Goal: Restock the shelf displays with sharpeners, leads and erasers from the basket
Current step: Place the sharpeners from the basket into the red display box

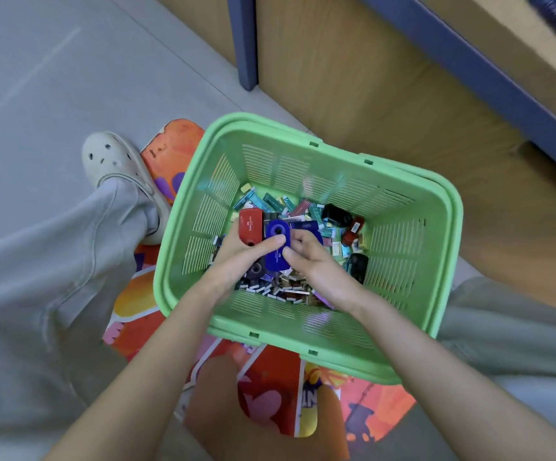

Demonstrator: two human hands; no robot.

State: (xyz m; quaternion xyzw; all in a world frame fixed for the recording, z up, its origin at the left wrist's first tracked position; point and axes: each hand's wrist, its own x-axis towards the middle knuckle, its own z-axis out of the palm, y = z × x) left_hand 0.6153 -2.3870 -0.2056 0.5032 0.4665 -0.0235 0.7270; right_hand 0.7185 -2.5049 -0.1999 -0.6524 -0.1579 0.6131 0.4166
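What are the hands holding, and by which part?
Left hand grips a red sharpener by its lower end; with the right hand, it pinches a blue sharpener by opposite sides.

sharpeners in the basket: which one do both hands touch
The blue sharpener, pinched between left hand and right hand. The red sharpener beside it touches only the left hand; the far black sharpener lies untouched.

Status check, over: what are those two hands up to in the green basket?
Left hand grips red sharpener. Right hand pinches blue sharpener. Both low inside green basket, over loose stock. Nothing in the way.
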